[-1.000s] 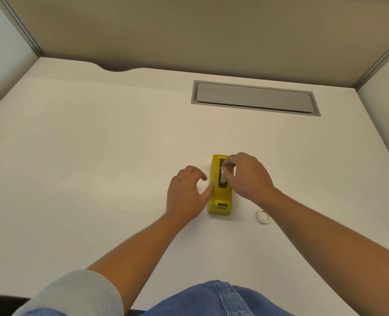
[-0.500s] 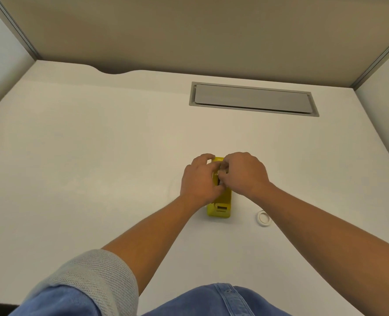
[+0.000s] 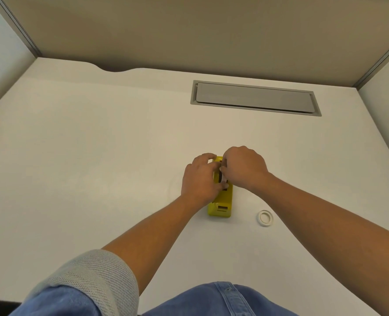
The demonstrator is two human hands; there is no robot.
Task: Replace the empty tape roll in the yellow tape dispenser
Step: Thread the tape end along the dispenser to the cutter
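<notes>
The yellow tape dispenser [image 3: 222, 205] stands on the white desk, its cutter end toward me. A tape roll [image 3: 222, 176] sits in its well, mostly hidden by fingers. My left hand [image 3: 200, 179] wraps the dispenser's left side with fingers over the top. My right hand [image 3: 243, 169] comes from the right, fingertips pinching at the roll. A small white ring, the empty core [image 3: 265, 218], lies flat on the desk to the dispenser's right.
A grey cable-hatch cover [image 3: 255, 98] is set into the desk [image 3: 98, 156] at the back. Beige partition walls enclose the desk on three sides. My denim-clad lap is at the bottom edge.
My left hand moved from beside the dispenser onto it and now grips its left side. My right hand stayed at the roll. The dispenser and the white core did not move.
</notes>
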